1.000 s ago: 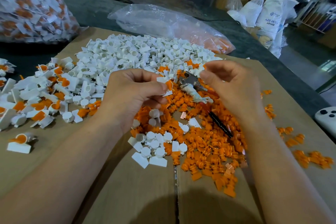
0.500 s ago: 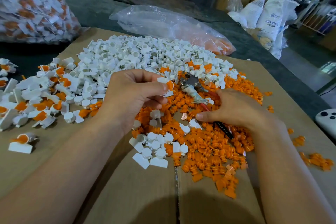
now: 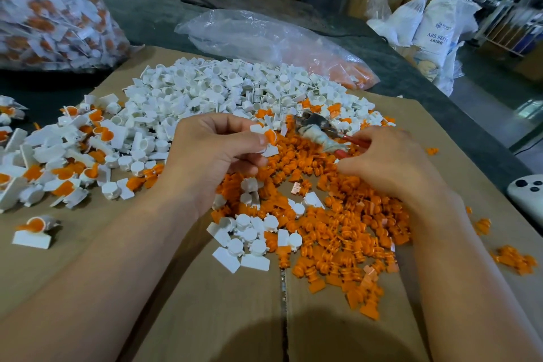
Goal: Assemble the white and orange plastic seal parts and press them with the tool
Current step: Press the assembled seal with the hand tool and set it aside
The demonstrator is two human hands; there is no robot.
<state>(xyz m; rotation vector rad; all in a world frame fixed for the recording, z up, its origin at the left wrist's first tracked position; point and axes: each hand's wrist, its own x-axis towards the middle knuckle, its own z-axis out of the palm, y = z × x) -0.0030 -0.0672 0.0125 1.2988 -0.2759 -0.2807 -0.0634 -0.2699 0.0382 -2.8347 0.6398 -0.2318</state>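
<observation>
The left hand is curled, its thumb and fingertips pinching a seal: a small white plastic cup with a flat square tab and a glossy orange plug sitting in its mouth. It holds the seal above the far edge of the orange pieces, just left of the tool. The tool is a pair of pliers with a dull, worn metal head, a wrap of dirty white cloth round its middle and red handles, and it lies on the heap pointing far-left. The right hand lies palm down on the orange pieces with its fingers bent, right beside the red handles; whether it grips a handle or a piece cannot be told. The orange pieces are small ribbed plugs with flat tabs, heaped in the middle and on the right of a creased brown cardboard sheet. Beyond them the white pieces, round cups with tabs, form a broad mound. On the left lie finished seals, white with orange centres. On the dark table at the far side rest a crumpled clear bag with orange bits and, far left, a bulging bag of seals.
</observation>
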